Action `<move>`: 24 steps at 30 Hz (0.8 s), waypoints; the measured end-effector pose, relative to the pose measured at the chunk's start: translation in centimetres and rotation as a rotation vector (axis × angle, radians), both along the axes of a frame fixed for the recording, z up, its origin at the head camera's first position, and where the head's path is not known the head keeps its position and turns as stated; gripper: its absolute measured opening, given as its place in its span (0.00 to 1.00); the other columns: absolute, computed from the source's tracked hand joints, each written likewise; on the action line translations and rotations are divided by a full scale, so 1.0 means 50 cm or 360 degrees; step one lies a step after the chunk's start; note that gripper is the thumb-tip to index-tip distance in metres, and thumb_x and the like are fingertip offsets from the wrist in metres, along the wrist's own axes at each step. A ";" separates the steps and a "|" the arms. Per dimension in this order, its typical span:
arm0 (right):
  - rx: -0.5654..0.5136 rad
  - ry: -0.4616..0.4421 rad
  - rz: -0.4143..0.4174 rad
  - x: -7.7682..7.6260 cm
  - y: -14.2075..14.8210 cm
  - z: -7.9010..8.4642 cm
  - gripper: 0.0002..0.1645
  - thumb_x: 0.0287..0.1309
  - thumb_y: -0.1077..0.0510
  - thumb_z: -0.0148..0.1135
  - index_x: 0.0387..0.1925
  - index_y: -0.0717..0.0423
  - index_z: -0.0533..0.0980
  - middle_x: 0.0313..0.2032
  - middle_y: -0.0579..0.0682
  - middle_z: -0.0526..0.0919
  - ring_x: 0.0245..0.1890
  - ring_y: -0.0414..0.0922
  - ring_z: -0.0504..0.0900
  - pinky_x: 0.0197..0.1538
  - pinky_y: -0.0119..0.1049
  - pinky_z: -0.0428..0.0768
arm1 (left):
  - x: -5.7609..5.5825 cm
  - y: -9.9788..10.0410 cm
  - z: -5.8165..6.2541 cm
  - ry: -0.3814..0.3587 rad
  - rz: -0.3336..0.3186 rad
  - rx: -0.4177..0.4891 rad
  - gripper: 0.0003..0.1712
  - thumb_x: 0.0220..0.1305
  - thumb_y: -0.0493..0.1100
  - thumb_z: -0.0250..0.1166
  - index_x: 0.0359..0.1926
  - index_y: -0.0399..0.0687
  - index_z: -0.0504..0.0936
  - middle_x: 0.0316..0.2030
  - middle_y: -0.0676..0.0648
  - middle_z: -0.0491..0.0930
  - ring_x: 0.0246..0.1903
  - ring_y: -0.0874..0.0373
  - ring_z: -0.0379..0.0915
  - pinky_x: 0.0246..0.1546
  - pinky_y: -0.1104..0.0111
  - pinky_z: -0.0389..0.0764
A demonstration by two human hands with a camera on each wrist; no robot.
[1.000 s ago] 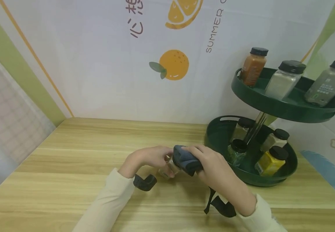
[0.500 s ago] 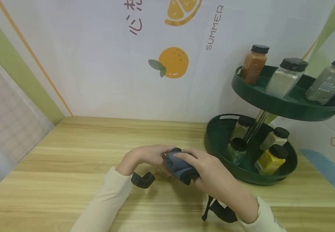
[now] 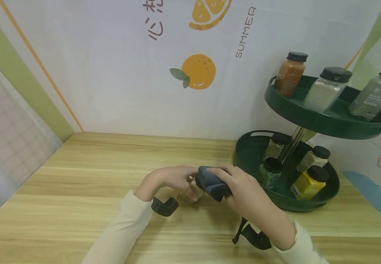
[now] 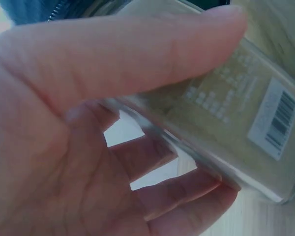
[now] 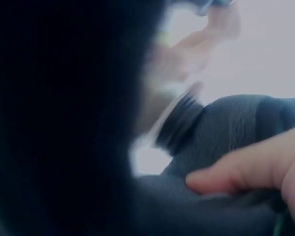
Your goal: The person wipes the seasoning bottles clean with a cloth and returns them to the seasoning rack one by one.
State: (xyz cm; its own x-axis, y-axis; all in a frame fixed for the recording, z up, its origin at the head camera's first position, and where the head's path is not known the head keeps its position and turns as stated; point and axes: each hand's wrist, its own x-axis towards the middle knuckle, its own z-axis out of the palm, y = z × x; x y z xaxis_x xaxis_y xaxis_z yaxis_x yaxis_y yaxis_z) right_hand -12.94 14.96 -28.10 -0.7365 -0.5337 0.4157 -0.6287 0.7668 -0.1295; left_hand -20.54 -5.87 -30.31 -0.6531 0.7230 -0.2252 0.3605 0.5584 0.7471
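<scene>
A clear spice jar (image 3: 197,187) with pale brown powder lies tilted in my left hand (image 3: 177,178), low over the table. In the left wrist view, my thumb crosses the jar's flat side above a barcode label (image 4: 276,118), with the fingers along its lower edge. My right hand (image 3: 241,185) grips a folded dark blue-grey cloth (image 3: 211,181) against the jar's lid end. The right wrist view shows the ridged black lid (image 5: 181,123) against the cloth, my thumb pressing into the fabric. A dark blurred shape hides the left of that view.
A two-tier green rack (image 3: 325,126) stands at the right. Its upper tray carries an orange-red jar (image 3: 289,77), a pale jar (image 3: 323,93) and a grey pepper jar (image 3: 373,97). Several jars, including a yellow one (image 3: 309,183), sit below. A printed white curtain (image 3: 121,84) hangs behind the table.
The cloth and right hand swing left over the jar, covering most of it half a second ago, then come back right, showing the jar's body again. The left hand stays nearly in place.
</scene>
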 end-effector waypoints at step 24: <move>0.0043 0.0037 0.0049 0.013 -0.007 0.002 0.40 0.35 0.72 0.70 0.54 0.45 0.74 0.49 0.50 0.77 0.46 0.48 0.80 0.40 0.43 0.81 | 0.007 0.002 0.003 -0.0103 -0.0035 0.0057 0.31 0.50 0.32 0.68 0.54 0.57 0.72 0.44 0.54 0.77 0.46 0.56 0.75 0.49 0.61 0.74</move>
